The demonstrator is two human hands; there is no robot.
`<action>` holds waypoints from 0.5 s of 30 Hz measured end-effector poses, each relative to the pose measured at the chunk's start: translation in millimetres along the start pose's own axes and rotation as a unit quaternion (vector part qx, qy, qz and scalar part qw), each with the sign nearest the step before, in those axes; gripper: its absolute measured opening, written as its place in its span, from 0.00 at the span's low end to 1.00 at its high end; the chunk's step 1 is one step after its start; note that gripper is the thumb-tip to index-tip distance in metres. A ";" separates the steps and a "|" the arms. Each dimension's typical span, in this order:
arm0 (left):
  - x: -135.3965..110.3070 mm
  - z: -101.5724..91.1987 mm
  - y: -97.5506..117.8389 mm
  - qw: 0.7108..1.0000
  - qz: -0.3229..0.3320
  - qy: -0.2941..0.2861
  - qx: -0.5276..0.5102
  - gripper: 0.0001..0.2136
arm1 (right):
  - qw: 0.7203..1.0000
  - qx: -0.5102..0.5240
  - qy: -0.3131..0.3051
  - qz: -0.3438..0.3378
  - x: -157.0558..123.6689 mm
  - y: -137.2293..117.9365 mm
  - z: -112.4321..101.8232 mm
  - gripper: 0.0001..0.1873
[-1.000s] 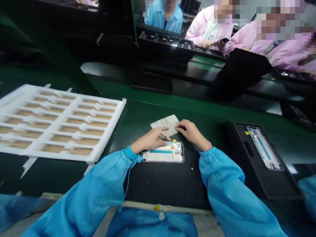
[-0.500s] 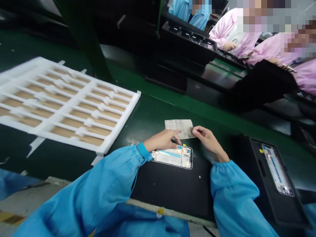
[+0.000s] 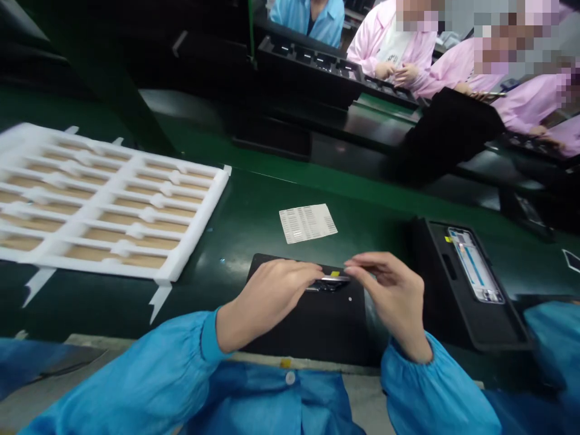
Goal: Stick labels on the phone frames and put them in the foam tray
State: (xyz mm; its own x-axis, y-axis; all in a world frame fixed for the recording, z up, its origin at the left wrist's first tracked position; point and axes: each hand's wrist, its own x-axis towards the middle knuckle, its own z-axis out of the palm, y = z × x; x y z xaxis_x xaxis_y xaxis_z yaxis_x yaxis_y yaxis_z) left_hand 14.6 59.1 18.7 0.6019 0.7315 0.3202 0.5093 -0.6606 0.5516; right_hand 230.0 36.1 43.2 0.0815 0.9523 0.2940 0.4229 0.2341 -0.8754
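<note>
Over a black mat [image 3: 312,332], my left hand [image 3: 272,293] grips a phone frame [image 3: 334,283], which is tilted so that mostly its thin edge shows. A yellow tab stands out on that edge. My right hand [image 3: 393,290] is closed at the frame's right end, thumb and fingertips together. Whatever those fingertips hold is too small to make out. Beyond both hands, a pale sheet with rows of small strips [image 3: 308,222] lies on the green table, touched by neither hand.
At left lies a white foam tray [image 3: 181,241] with brown-bottomed slots. A black tray [image 3: 493,329] at right holds another phone frame [image 3: 475,266]. Co-workers in pink [image 3: 430,51] and blue sleeves sit across the bench, behind a black rack [image 3: 308,66].
My right hand has left the strip sheet and come to the phone frame. The frame, flat on the mat before, is now tilted up in my left hand. The view has shifted right.
</note>
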 end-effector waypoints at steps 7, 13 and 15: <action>-25.0 -2.2 2.6 0.995 0.032 0.068 0.059 0.08 | 0.948 -0.185 -0.132 -0.222 -21.6 -20.8 4.2 0.09; -29.9 0.2 -2.0 0.998 0.032 0.056 0.018 0.09 | 0.908 -0.290 -0.211 -0.219 -10.8 -26.9 10.4 0.05; -29.9 1.4 -3.0 0.998 0.030 0.054 0.014 0.08 | 0.898 -0.313 -0.231 -0.208 -8.6 -29.4 11.3 0.05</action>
State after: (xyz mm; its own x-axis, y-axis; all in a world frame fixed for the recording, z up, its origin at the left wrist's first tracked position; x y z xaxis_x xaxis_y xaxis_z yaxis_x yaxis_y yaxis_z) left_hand -4.0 38.9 6.5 0.5625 0.7033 0.4348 0.4914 -0.7073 0.5082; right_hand 206.7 23.2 62.1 -0.5219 0.8220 0.2280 0.7665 0.5692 -0.2974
